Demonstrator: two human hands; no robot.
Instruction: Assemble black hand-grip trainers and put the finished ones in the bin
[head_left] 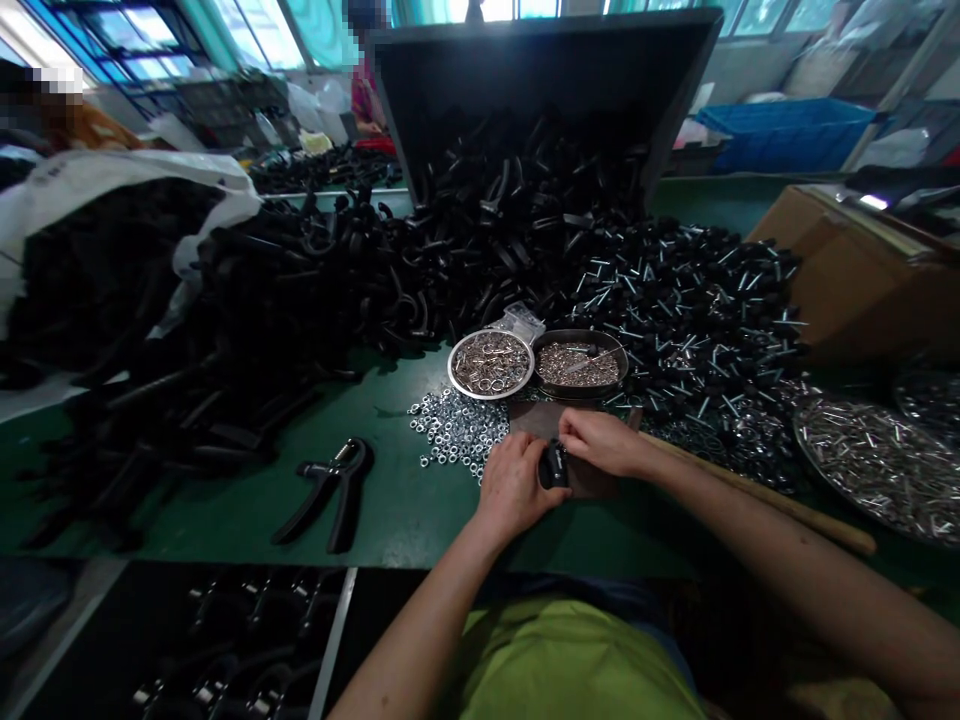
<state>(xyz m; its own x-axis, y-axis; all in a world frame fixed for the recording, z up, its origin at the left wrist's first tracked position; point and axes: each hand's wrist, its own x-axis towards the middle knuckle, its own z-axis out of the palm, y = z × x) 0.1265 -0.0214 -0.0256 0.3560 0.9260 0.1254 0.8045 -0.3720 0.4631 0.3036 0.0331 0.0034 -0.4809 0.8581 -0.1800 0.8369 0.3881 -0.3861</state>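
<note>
My left hand [517, 482] is closed around a black plastic handle part [556, 465], holding it over a flat metal plate [592, 482]. My right hand [600, 440] pinches at the top of that same part; whatever is between its fingertips is too small to make out. Just left of my hands lies a spread of silver nuts [457, 430]. Behind the plate stand a round metal dish [450, 372] of small rings and pins and a dark oval tin [581, 393] of tiny metal pieces. A hand grip exerciser [330, 495] with a spring lies at the left.
Black handle parts [487, 240] heap up from a tipped dark bin [547, 50]. Right of them are black knobs with bolts [697, 300], a wooden-handled tool [810, 520], a tray of metal pins [885, 470] and a cardboard box [832, 270]. Exercisers fill a lower box [247, 640]. People sit beyond.
</note>
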